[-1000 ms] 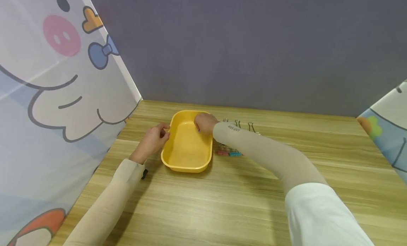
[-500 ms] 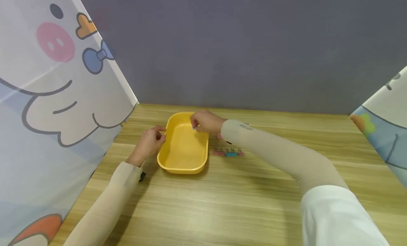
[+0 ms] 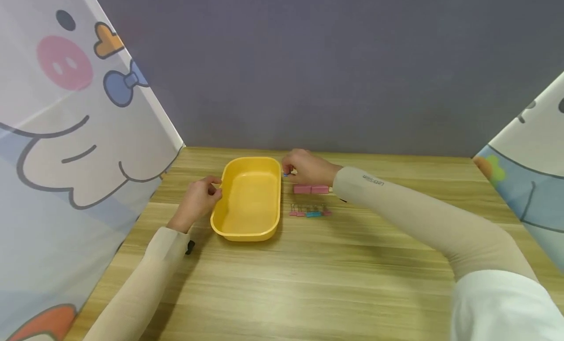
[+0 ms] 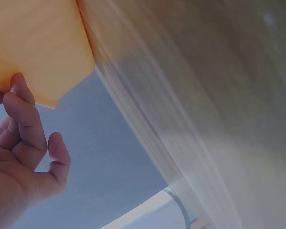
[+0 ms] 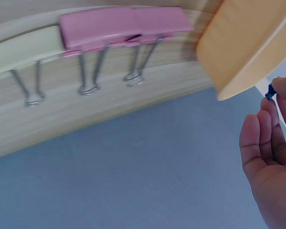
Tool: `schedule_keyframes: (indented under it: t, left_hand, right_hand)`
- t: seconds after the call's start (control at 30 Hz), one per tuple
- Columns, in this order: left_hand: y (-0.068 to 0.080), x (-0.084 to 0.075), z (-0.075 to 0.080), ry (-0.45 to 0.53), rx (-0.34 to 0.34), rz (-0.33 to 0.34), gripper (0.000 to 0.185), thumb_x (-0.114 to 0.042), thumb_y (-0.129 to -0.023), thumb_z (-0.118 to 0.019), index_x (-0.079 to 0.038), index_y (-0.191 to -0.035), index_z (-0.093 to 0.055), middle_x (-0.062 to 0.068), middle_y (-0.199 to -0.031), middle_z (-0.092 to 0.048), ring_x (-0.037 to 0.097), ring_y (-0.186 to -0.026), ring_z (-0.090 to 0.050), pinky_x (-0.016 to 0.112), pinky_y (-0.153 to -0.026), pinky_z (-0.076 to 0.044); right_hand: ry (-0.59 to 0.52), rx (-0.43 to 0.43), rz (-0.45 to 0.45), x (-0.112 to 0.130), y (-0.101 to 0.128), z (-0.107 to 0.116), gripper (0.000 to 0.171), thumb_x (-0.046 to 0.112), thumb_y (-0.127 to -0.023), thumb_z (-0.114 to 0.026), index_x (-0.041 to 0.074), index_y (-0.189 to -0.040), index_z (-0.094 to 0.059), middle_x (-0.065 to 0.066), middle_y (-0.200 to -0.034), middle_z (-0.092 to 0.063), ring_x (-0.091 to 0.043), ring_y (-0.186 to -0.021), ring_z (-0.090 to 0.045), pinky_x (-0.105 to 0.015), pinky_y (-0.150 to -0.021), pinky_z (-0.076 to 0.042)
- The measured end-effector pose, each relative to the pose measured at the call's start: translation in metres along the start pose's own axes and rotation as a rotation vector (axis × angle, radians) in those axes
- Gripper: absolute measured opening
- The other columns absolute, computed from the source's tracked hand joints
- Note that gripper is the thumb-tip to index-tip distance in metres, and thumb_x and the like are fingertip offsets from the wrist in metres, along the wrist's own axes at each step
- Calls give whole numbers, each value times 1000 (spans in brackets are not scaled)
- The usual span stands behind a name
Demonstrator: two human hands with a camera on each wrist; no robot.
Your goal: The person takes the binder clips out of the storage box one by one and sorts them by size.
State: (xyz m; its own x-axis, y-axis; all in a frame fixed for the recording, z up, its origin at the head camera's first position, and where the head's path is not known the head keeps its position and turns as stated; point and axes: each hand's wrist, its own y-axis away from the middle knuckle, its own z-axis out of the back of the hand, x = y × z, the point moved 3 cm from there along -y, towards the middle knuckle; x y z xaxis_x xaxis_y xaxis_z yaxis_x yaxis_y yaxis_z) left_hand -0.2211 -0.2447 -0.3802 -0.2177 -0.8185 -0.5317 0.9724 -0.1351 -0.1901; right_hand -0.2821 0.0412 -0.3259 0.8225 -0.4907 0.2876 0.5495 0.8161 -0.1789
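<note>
A yellow tray [image 3: 246, 204] stands on the wooden table. My left hand [image 3: 197, 200] is at its left rim, fingers loosely bent and fingertips at the edge; the left wrist view shows a finger overlapping the tray wall [image 4: 43, 47]. My right hand [image 3: 308, 166] is just past the tray's right rim, pinching a small dark blue object [image 5: 270, 91] between thumb and fingertip; I cannot tell its kind. Close by lie large pink binder clips [image 5: 128, 26] and a cream binder clip [image 5: 26, 50], handles pointing away.
A row of small pink and blue binder clips [image 3: 310, 213] lies right of the tray. Behind the table rises a grey wall [image 3: 308, 72]. A cartoon-printed panel [image 3: 83, 150] borders the left side, and another printed panel [image 3: 528, 150] the right.
My right hand has moved right, from over the tray to outside its right rim, uncovering the pink clips. The left hand stays at the left rim. The head view has shifted.
</note>
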Motion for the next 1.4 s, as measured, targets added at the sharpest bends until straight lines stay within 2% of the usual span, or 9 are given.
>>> schedule_keyframes:
  t: [0.17,0.33,0.47,0.73,0.9,1.17,1.4]
  left_hand:
    - [-1,5,3,3,0,3,30,-6,-89,-59,7,-116,-60,11,-78,-66,19,-64,-60,34,-59,-50]
    - [0,8,5,-1,5,5,31,-8,-89,-58,7,-117,-60,12,-79,-66,21,-66,-61,34,-59,-51]
    - [1,10,8,-4,-3,-7,30,-6,-89,-58,7,-116,-60,13,-79,-66,21,-66,-61,34,-59,-51]
    - [2,12,13,-10,-11,-17,29,-7,-89,-57,7,-115,-60,13,-79,-66,22,-66,-61,35,-59,-51]
    - [5,14,16,-5,-14,-6,28,-6,-89,-58,7,-114,-60,13,-80,-65,22,-67,-61,36,-60,-51]
    - [6,15,18,-7,-24,-18,27,-4,-88,-59,8,-112,-60,12,-78,-65,22,-65,-60,34,-59,-50]
    - [6,18,17,-10,-24,-21,26,-5,-89,-57,7,-112,-60,12,-79,-65,22,-65,-59,36,-60,-49]
  right_hand:
    - [-11,11,-22,-8,19,3,5,5,-82,-70,8,-84,-66,-2,-83,-58,-20,-80,-50,-33,-76,-42]
    - [-39,-19,-26,-16,43,2,8,1,-81,-70,9,-81,-66,-4,-82,-58,-22,-78,-54,-32,-71,-45]
    - [-12,-38,-42,-21,65,-1,11,3,-81,-72,12,-81,-66,0,-82,-57,-22,-78,-55,-32,-70,-46]
    - [-11,-24,-87,-29,106,-16,11,2,-79,-73,11,-81,-66,2,-82,-56,-17,-79,-55,-31,-69,-49]
    - [-34,-52,-94,-37,126,-30,14,0,-77,-74,12,-80,-68,5,-80,-59,-13,-76,-54,-29,-67,-49]
    - [-89,-57,-113,-43,147,-51,14,1,-78,-74,13,-82,-67,4,-83,-57,-9,-75,-52,-25,-63,-48]
    - [-104,-49,-140,-45,152,-57,13,4,-81,-72,15,-86,-67,7,-87,-57,-8,-78,-52,-25,-66,-48]
